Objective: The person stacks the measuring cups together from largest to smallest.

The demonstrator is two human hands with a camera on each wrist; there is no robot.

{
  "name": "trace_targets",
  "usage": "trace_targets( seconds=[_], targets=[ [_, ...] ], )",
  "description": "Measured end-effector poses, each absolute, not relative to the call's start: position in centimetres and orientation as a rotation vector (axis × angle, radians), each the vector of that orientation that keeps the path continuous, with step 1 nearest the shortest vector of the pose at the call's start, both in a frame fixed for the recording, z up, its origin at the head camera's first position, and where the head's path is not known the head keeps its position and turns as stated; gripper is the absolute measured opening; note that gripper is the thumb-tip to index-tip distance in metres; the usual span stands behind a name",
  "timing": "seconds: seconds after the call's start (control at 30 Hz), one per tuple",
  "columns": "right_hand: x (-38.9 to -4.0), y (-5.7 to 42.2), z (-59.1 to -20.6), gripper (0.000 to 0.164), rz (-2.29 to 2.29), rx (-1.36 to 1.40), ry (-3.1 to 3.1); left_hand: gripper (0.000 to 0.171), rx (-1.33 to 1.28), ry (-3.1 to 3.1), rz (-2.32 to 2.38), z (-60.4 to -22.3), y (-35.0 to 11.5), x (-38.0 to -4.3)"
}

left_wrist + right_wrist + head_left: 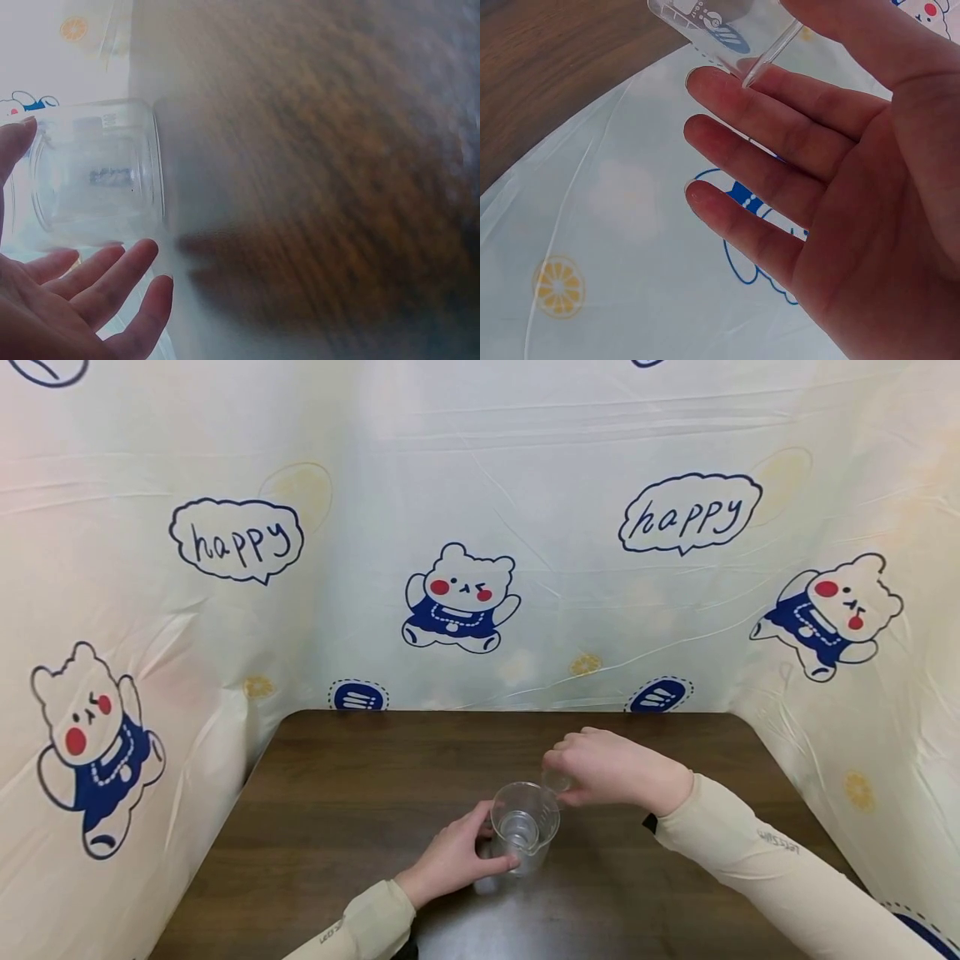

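Observation:
A large clear glass beaker stands on the table in front of me. A smaller glass vessel sits inside it, also seen through the large beaker's wall in the left wrist view. My left hand holds the large beaker from the left, thumb on one side and fingers on the other; its little finger stands away from the glass. Just beyond the large beaker's right rim, my right hand pinches a small clear beaker with white markings by its rim. The right hand's lower fingers extend loosely. Any contents are unclear.
The dark wooden table reaches back to a pale printed curtain, which hangs along the back and both sides. Bears, oranges and "happy" bubbles are printed on it.

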State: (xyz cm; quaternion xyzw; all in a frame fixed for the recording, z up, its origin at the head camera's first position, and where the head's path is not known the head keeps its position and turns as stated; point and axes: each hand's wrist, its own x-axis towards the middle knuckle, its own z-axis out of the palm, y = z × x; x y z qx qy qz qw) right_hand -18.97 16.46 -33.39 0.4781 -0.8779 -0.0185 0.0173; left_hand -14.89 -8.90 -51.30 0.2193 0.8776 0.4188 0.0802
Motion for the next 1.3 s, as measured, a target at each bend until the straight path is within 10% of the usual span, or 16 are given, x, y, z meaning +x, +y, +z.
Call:
trace_targets(
  seconds=[1.3],
  targets=[
    [-18.8,12.5,-37.4,0.031,-0.328,1.507,-2.701,0.078,0.644,2.569,1.259,-51.4,-9.1,-15.0]
  ],
)
